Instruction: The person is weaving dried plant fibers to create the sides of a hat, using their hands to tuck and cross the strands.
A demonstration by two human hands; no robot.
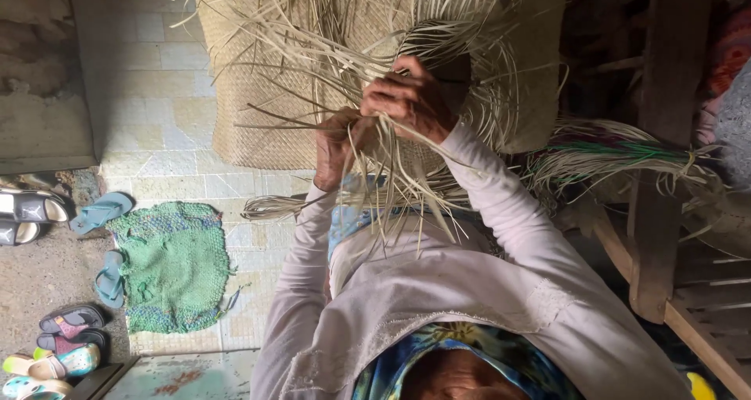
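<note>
Dry matt straw strips (407,173), coarse woven mat (258,111), knitted green cloth (172,263)

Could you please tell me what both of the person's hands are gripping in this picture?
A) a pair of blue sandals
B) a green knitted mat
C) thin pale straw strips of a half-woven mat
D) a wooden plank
C: the left hand and right hand both close on the pale straw strips fanning loose from the woven mat, while the green mat lies apart on the floor.
</note>
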